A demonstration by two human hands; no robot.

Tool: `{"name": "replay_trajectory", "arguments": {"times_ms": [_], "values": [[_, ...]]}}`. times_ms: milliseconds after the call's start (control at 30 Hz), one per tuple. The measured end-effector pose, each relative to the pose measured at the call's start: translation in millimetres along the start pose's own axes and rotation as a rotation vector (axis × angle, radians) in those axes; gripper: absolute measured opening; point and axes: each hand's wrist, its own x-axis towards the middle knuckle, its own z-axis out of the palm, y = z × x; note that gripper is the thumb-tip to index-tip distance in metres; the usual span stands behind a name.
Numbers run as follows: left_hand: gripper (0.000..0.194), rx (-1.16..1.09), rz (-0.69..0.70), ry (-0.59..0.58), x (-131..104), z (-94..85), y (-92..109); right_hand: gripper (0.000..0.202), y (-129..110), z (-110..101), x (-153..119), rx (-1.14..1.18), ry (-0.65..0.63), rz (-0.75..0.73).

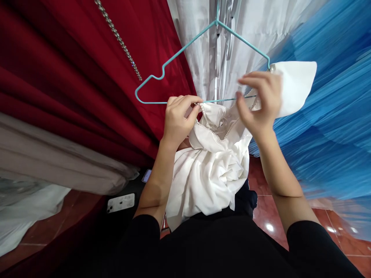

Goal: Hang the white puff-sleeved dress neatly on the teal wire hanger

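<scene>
L hand (181,116) is at the hanger's bottom bar, thumb + fingertips pinching the pearl-trimmed edge of the white garment (208,173) right by the bar. R hand (261,102) is blurred, thumb and forefinger spread apart, at the other end of the bar, in front of the garment's upper part; can't tell if its other fingers touch cloth.

Garment: plain white, smooth w/ a slight sheen. Small round beads, pearl-like, run in a single row along the neckline (222,139), which dips to a V approx. midway btwn the hands. Top part sits at + just below the bar; the rest bunches in soft, deep folds over the wearer's lap area. On the R side a broad, stiff-looking white flap (297,87) w/ a rounded edge sticks out past the hanger's end.

Hanger (188,44): thin, light teal, notched shoulder on the L, upright, hook end cut off at the top of view. Most of its L half is bare.

Farther out: red drape (87,61) on the L w/ a sparkly chain (118,38) across it, beige cloth (58,154) below that. White fabric (191,46) behind the hanger, layered blue tulle (327,127) on the R. Pale phone (121,202) on a black surface, lower L; reddish tiled floor (269,212) beneath.
</scene>
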Motion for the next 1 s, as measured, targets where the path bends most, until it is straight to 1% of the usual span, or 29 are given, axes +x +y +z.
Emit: {"name": "replay_trajectory", "arguments": {"times_ms": [67, 100, 133, 200, 233, 300, 400, 533, 633, 733, 800, 833, 900, 933, 1000], "values": [[0.013, -0.01, 0.004, -0.003, 0.6, 0.3, -0.4, 0.028, 17.5, -9.1, 11.3, -0.078, 0.205, -0.002], [0.013, -0.014, 0.006, -0.004, 0.4, 0.6, -0.1, 0.027, 26.8, -13.3, 15.9, -0.097, 0.262, 0.0], [0.013, -0.014, 0.005, -0.008, 0.0, 0.8, 0.5, 0.023, 35.2, -17.1, 19.6, -0.103, 0.28, 0.017], [0.013, -0.007, 0.003, -0.013, -0.9, 0.0, 1.6, 0.014, 47.5, -24.1, 23.6, -0.092, 0.224, 0.087], [0.013, -0.005, 0.004, -0.012, -1.1, -1.0, 1.7, 0.014, 50.9, -27.4, 24.3, -0.079, 0.184, 0.122], [0.011, -0.003, 0.007, -0.004, -0.4, -4.1, 0.7, 0.012, 53.1, -33.6, 24.4, -0.041, 0.141, 0.17], [0.009, 0.0, 0.013, -0.016, 3.1, -9.5, -4.0, 0.005, 52.3, -40.2, 25.8, -0.007, 0.125, 0.217], [0.01, 0.02, 0.007, -0.072, 9.0, -15.1, -9.4, 0.004, 59.3, -44.2, 32.5, -0.105, 0.041, 0.283], [0.01, 0.031, -0.004, -0.078, 10.3, -19.1, -6.7, 0.006, 77.5, -48.5, 30.0, -0.209, -0.002, 0.35], [0.011, 0.022, -0.012, -0.075, 8.9, -22.1, 1.0, 0.005, 103.2, -53.9, 8.8, -0.324, 0.023, 0.39], [0.012, 0.001, -0.016, -0.078, 7.9, -22.0, 5.4, 0.005, 114.9, -55.3, -15.7, -0.358, 0.034, 0.38], [0.013, -0.012, -0.021, -0.083, 7.7, -21.1, 6.7, 0.008, 116.5, -54.8, -29.6, -0.352, 0.022, 0.361], [0.014, -0.031, -0.038, -0.095, 7.8, -17.7, 7.1, 0.012, 109.3, -52.1, -55.8, -0.29, -0.055, 0.295], [0.014, -0.036, -0.046, -0.099, 8.1, -15.4, 6.6, 0.013, 100.9, -50.3, -66.1, -0.233, -0.139, 0.249], [0.014, -0.042, -0.054, -0.106, 8.9, -11.0, 5.3, 0.013, 78.4, -46.5, -77.0, -0.147, -0.242, 0.133]]}}
